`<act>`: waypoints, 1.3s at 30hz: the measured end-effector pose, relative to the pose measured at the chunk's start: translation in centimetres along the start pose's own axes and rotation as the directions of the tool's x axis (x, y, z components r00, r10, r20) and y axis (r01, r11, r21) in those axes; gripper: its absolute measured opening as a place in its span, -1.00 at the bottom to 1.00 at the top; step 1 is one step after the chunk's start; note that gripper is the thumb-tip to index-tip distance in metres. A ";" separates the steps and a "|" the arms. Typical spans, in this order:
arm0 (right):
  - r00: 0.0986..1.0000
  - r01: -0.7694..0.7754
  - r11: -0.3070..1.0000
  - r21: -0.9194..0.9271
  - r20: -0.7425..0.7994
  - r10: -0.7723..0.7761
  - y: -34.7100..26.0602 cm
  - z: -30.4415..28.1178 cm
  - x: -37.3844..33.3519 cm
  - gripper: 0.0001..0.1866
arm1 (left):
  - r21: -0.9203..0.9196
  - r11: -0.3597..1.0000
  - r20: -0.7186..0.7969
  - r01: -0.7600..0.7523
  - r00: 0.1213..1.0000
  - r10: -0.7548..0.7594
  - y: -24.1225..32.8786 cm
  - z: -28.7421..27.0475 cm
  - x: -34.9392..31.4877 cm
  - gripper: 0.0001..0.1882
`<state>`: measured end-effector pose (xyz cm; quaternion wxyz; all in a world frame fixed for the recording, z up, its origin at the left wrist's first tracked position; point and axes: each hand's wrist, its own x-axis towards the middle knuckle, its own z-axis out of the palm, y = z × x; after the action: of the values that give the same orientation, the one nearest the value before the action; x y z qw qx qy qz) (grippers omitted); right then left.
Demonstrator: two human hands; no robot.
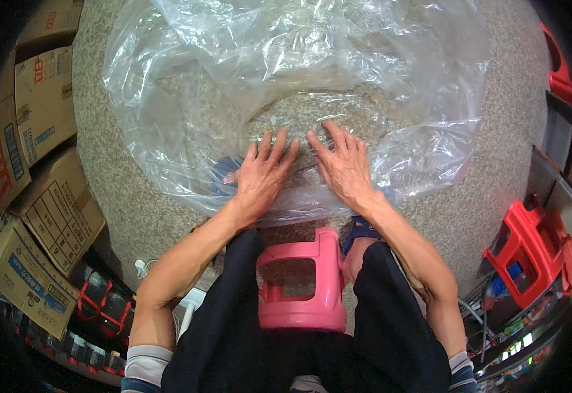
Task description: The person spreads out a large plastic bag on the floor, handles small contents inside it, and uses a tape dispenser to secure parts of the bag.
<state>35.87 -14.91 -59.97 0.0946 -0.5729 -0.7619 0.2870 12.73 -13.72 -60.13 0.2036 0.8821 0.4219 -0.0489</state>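
Note:
A large sheet of clear plastic film (430,78) lies crumpled over the speckled floor in front of me, its near edge reaching my feet. Both hands rest palm down on it, close together near the middle. My left hand (267,167) has its fingers spread flat on the film and holds nothing. Beside it, my right hand (343,160) is likewise spread, thumb toward the left hand. Wrinkles in the film run around and beyond the fingertips. Part of a blue shoe (227,173) shows through the film by my left wrist.
Between my legs is a pink plastic stool (302,281). Cardboard boxes (45,98) are stacked along the left side. A red plastic stool (528,252) stands at the right, near shelving. A white object with a cable (191,304) lies beside my left leg.

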 end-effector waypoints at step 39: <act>0.997 0.052 0.996 -0.072 0.055 -0.048 2.5 -0.7 -1.6 -0.36 | -0.063 0.982 0.033 -0.176 0.983 0.179 0.8 -0.9 3.1 -0.40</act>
<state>38.77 -15.77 -60.51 0.0607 -0.5488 -0.7883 0.2714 15.19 -11.56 -59.82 0.2416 0.9086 0.3388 -0.0351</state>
